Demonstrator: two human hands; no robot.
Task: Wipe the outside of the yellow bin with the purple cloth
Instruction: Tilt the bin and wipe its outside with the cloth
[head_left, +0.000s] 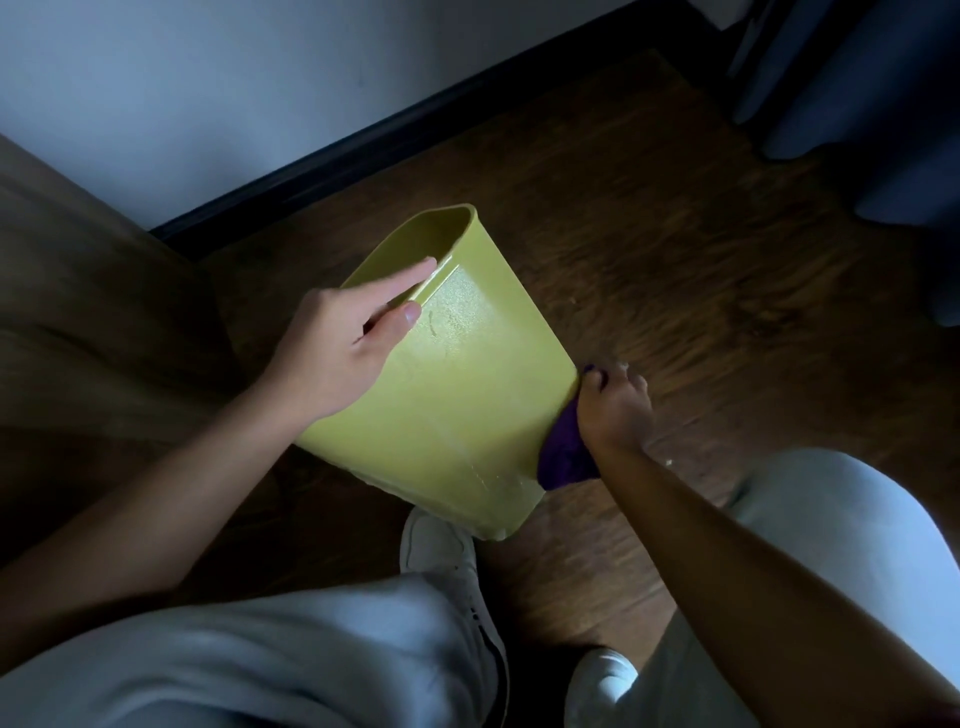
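Yellow bin (467, 395) tilts between hands, purple cloth (563, 454) pressed on right.

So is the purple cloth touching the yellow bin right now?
Touching. In the head view the right hand presses the purple cloth flat against the right side wall of the tilted yellow bin, with no gap showing between them.

Bare forearms (171, 483), pale grey trousers (291, 660), white shoes (447, 556) (dark trim)
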